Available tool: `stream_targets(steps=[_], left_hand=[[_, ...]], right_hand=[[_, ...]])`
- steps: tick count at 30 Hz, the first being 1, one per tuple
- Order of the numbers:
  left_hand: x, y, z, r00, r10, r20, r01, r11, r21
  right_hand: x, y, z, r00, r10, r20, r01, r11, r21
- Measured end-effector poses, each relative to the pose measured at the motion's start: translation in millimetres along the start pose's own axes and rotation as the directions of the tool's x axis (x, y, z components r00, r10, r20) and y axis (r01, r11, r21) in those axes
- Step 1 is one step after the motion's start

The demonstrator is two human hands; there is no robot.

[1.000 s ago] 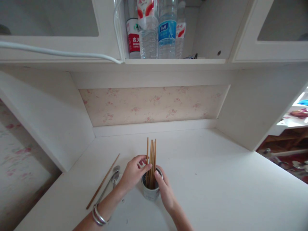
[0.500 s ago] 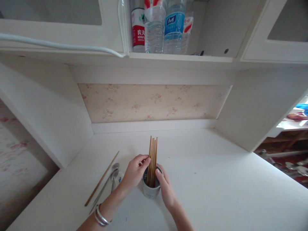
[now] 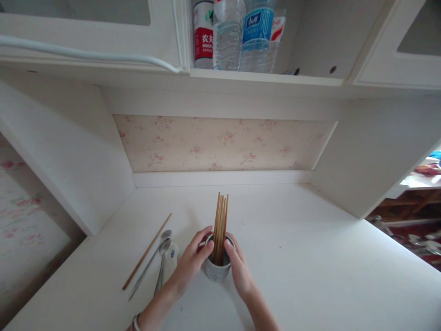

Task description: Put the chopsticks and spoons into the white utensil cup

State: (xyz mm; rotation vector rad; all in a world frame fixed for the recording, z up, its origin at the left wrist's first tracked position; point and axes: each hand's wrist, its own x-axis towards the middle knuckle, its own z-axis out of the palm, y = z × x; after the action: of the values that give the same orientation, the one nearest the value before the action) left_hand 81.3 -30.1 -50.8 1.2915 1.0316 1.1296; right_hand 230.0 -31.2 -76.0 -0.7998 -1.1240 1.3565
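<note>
A grey-white patterned cup (image 3: 217,274) stands upright on the white desktop, with a bundle of wooden chopsticks (image 3: 220,223) rising out of it. My left hand (image 3: 191,262) curls round the cup's left side, its thumb at the rim beside the chopsticks. On the opposite side, my right hand (image 3: 240,271) grips the cup, fingers behind and thumb over the rim. To the left lie a single chopstick (image 3: 147,252), two metal spoons (image 3: 165,244) and a white spoon with a blue mark (image 3: 172,254). My left forearm partly covers the spoon handles.
White side panels (image 3: 62,151) flank the desktop. Overhead, an open cabinet shelf (image 3: 268,78) holds several plastic bottles (image 3: 257,34). A white cable (image 3: 89,55) runs along the cabinet's left part. Floral wallpaper (image 3: 220,142) lines the back.
My left hand has let go of the chopsticks and moved down onto the cup's left rim. My right hand stays on the cup. The view has shifted slightly.
</note>
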Motion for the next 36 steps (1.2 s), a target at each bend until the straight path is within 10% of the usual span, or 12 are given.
stream_targets(steps=[5,36], left_hand=[[-11.0,-13.7,5.7,0.984,0.054,0.171,-0.02,0.981,-0.194],[-20.6,-6.1,12.2,0.989,0.121,0.09,-0.099,0.971,-0.216]], right_hand=[[-1.0,3.5,-1.9,0.999,0.025,-0.032,-0.026,0.999,-0.029],[-3.8,15.9,22.7,0.942,0.073,-0.327,0.02,0.962,0.272]])
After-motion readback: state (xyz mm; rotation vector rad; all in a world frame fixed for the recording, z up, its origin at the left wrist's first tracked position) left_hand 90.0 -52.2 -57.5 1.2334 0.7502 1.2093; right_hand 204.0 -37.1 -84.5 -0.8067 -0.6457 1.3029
